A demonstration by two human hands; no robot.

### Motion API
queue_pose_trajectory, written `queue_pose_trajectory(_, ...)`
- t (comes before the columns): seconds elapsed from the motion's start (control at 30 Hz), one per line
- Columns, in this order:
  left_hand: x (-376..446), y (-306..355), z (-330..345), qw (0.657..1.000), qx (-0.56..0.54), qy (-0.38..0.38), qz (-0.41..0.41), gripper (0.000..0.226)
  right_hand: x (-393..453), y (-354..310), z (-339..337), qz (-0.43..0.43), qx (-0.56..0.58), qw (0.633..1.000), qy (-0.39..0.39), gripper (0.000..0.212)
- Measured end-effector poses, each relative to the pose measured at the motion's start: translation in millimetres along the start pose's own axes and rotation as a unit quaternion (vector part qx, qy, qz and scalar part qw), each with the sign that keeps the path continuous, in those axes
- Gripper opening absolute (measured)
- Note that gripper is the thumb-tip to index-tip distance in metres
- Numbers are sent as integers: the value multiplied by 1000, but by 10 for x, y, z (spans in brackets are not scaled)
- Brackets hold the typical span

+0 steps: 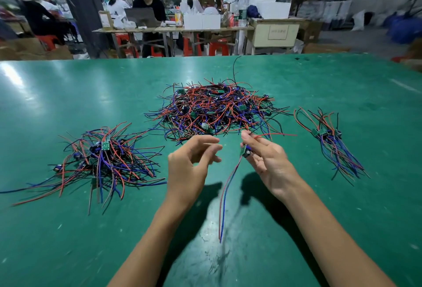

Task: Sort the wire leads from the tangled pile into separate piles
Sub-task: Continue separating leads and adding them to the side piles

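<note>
A big tangled pile [217, 108] of red, blue and black wire leads with small green boards lies in the middle of the green table [68, 241]. A looser pile [105, 161] sits to the left and a small neat bundle [331, 143] to the right. My right hand [267, 161] is raised just in front of the big pile and pinches one wire lead [225, 195] by its small board; its red and blue wires hang down toward me. My left hand [189, 163] hovers beside it, fingers loosely curled, holding nothing.
The table's far edge [205, 57] runs across the view. Beyond it stand work tables with boxes, red stools and several seated people. A single black wire [235, 67] sticks up from the back of the big pile.
</note>
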State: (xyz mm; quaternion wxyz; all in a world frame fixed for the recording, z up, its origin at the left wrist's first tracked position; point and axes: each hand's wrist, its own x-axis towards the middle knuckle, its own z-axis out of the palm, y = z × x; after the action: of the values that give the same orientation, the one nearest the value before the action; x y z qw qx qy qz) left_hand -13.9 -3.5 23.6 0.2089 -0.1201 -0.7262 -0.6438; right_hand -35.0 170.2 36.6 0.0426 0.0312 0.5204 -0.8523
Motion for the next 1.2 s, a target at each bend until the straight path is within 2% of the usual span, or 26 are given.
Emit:
queue_pose_trajectory(0.03,-5,40,23,996,-46,-16,-73,13,3,7,-15,-15,-34,999,-10,28)
queue_pose_trajectory(0.1,-27,91,61,965,-130,-95,-208,35,3,32,-41,-43,-105,993,-24,28)
queue_pose_trajectory(0.17,-65,100,90,942,-150,-164,-252,35,2,65,-49,-62,-157,985,-35,31)
queue_pose_trajectory(0.23,-107,84,111,938,-154,-182,-252,23,4,98,-52,-80,-191,977,-43,32)
queue_pose_trajectory(0.3,-120,78,121,938,-164,-159,-261,16,7,115,-58,-99,-237,966,-38,29)
queue_pose_trajectory(0.4,-120,62,101,945,-146,-128,-264,23,15,129,-66,-118,-309,943,-34,17)
queue_pose_trajectory(0.5,-115,83,92,945,-145,-123,-264,29,-7,143,-20,-103,-310,943,-62,18)
queue_pose_trajectory(0.63,-80,127,99,931,-181,-122,-294,29,-59,143,48,-85,-252,960,-84,18)
queue_pose_trajectory(0.77,-63,129,79,931,-181,-110,-296,22,-93,183,104,-42,-201,975,-84,21)
queue_pose_trajectory(1.0,-78,120,74,954,-135,-73,-258,9,-120,309,218,-19,-133,989,-60,26)
queue_pose_trajectory(1.1,-87,125,82,965,-96,-87,-228,11,-152,355,258,-21,-106,994,-34,27)
queue_pose_trajectory(1.2,-87,120,73,965,-84,-95,-231,14,-140,382,261,-28,-129,991,-33,28)
